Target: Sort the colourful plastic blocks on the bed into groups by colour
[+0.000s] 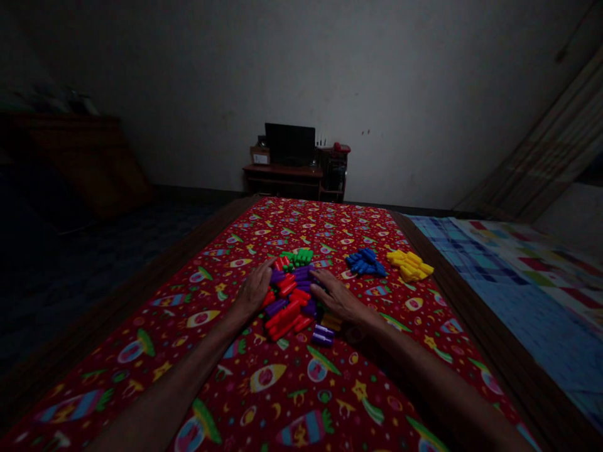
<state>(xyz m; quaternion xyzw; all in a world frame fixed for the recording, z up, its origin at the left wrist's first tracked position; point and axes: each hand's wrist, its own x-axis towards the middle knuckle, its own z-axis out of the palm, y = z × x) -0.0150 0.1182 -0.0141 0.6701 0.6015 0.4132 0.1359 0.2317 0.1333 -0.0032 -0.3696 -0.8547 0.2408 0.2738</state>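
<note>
Hands (257, 287) (335, 296) over red cloth (292, 427), dim room (405, 94)

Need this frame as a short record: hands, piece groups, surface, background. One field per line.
left hand: at the left edge of the mixed pile, fingers not closed
right hand: at the pile's right edge, by purple pieces
mixed pile: red and purple pieces, between the hands
green pieces: just beyond the mixed pile
blue pieces: right of the right hand
yellow pieces: right of the blue
surface: red patterned cloth
background: monitor on desk
</note>
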